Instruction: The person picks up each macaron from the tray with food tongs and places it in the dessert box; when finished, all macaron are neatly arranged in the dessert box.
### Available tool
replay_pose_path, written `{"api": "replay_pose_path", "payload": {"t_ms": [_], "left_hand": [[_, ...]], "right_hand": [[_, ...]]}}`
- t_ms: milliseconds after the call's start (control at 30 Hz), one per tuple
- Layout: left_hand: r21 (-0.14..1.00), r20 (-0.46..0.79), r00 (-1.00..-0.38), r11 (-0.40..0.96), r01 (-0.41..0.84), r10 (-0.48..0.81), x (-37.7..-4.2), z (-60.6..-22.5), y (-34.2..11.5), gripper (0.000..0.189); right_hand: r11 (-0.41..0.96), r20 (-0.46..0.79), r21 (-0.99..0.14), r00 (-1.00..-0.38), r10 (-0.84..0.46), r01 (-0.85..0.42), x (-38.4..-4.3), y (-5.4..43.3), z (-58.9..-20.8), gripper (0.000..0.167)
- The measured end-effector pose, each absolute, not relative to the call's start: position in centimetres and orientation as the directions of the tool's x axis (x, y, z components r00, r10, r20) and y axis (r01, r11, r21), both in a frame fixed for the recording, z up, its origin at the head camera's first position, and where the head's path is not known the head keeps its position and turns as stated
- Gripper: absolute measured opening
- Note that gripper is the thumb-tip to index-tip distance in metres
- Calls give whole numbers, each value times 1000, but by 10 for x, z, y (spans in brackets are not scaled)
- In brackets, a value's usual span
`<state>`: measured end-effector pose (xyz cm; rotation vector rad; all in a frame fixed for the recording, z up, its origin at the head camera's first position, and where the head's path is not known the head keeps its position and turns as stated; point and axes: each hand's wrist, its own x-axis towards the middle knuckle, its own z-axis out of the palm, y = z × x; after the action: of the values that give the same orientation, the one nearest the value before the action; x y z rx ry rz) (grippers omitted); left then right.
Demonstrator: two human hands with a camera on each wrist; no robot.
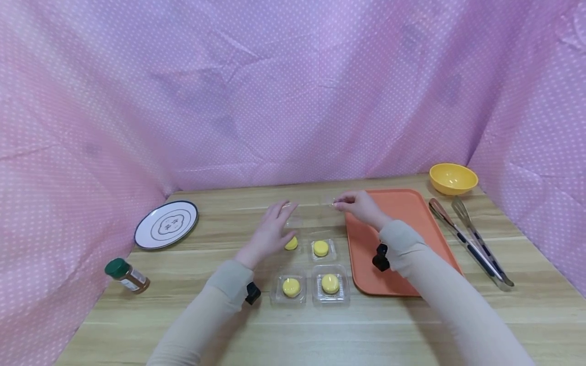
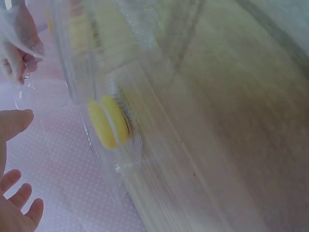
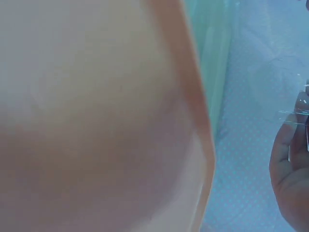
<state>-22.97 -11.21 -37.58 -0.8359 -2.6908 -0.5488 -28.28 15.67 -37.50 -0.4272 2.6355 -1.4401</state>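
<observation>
Yellow macarons sit in clear plastic boxes mid-table: a back right macaron (image 1: 321, 248), a front left macaron (image 1: 291, 287) and a front right macaron (image 1: 330, 283). My left hand (image 1: 267, 234) hovers over the back left macaron (image 1: 291, 244), partly hiding it, with its fingers spread and holding nothing. The left wrist view shows a macaron (image 2: 108, 123) on edge behind clear plastic. Farther right, my right hand (image 1: 359, 207) pinches the edge of a clear plastic lid (image 1: 327, 201) beyond the back boxes. Clear plastic also shows at its fingertips in the right wrist view.
An orange tray (image 1: 403, 203) lies under the right forearm. Beyond it are two pairs of tongs (image 1: 476, 244) and a yellow bowl (image 1: 453, 179). On the left stand a white plate (image 1: 151, 231) and a green-capped spice jar (image 1: 128, 275). Pink dotted cloth hangs around the table.
</observation>
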Motion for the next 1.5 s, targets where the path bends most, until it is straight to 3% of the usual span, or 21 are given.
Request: {"api": "replay_pose_path", "payload": {"t_ms": [267, 533, 733, 833, 1067, 1267, 1500], "left_hand": [[258, 364, -785, 755, 603, 502, -227, -372, -108, 73], [148, 409, -707, 722, 676, 577, -229, -374, -104, 76], [135, 417, -670, 688, 713, 614, -226, -376, -102, 79], [134, 422, -657, 674, 727, 625, -224, -377, -102, 78], [106, 402, -642, 663, 741, 653, -222, -373, -102, 74], [124, 370, -664, 674, 728, 649, -218, -370, -101, 73], [147, 371, -661, 661, 735, 652, -215, -370, -99, 74]], "right_hand": [[307, -53, -951, -969, -241, -24, -278, 149, -374, 30], [132, -79, -990, -947, -312, 39, -269, 136, -374, 35], [24, -51, -999, -933, -357, 46, -260, 127, -371, 21], [-1, -59, -998, -926, -373, 64, -257, 124, -370, 12], [-34, -99, -992, -914, -394, 122, -251, 120, -370, 16], [-82, -137, -979, -898, -418, 188, -248, 120, -371, 18], [-56, -140, -982, -889, -436, 182, -247, 120, -372, 22]]}}
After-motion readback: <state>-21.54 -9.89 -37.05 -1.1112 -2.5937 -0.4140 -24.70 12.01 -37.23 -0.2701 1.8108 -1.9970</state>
